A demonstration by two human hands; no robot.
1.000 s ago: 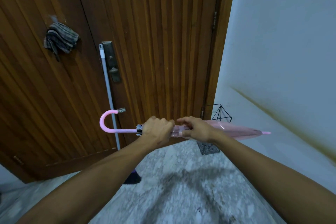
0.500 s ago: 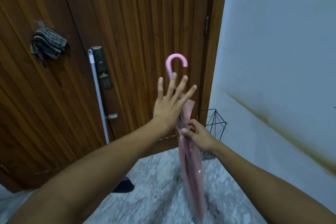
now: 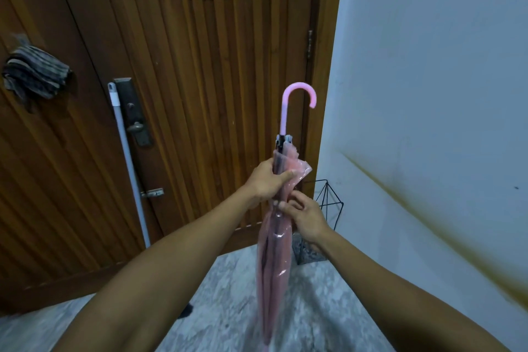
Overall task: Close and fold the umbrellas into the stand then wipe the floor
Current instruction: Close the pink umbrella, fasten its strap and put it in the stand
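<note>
A closed pink see-through umbrella (image 3: 275,254) hangs upright in front of me, curved pink handle at the top, tip down near the floor. My left hand (image 3: 267,181) grips its upper canopy just below the handle shaft. My right hand (image 3: 305,216) pinches the canopy a little lower, from the right side. A black wire umbrella stand (image 3: 328,203) sits in the corner behind the umbrella, partly hidden by my right hand. The grey marble floor (image 3: 228,306) lies below.
A brown wooden door (image 3: 200,94) fills the left and centre, with a white mop pole (image 3: 128,163) leaning on it and a striped cloth (image 3: 34,74) hanging at the left. A white wall (image 3: 428,80) with a brown streak runs along the right.
The umbrella swung from horizontal to upright, handle up. My left hand, which had let go with fingers spread, has closed on the upper canopy again. My right hand stayed on the canopy.
</note>
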